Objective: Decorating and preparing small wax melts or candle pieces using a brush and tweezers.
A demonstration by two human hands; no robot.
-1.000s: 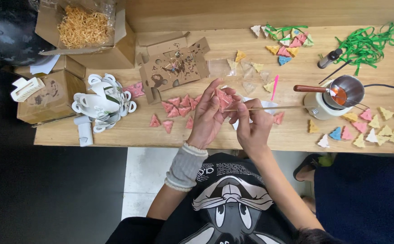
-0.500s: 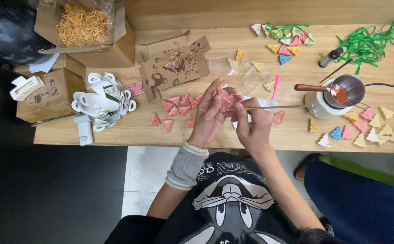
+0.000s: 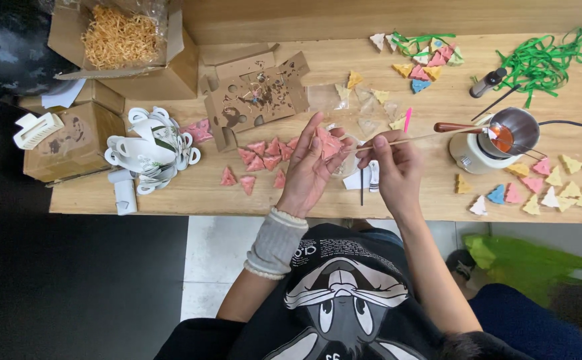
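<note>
Near the desk's (image 3: pixel 191 200) front edge, the left hand (image 3: pixel 309 170) cradled a small pink triangle (image 3: pixel 329 143), fingers loosely curled around it. The right hand (image 3: pixel 393 163) pinched a thin stick (image 3: pixel 424 138). The triangle looked light, probably brittle; best held by its edges.

Two hands work at the bench: the left hand (image 3: pixel 307 170) and the right hand (image 3: pixel 394 167). One melting pot (image 3: pixel 514 127) stands on one white warmer (image 3: pixel 474 152). One thin stick (image 3: pixel 411 139) is in view. Three cardboard boxes show: one with straw (image 3: pixel 127 47), one flattened (image 3: pixel 254 93), one at the left edge (image 3: pixel 71 140). About eight loose pink triangles (image 3: pixel 257 163) lie beside the left hand, though overlap makes the count uncertain.
</note>
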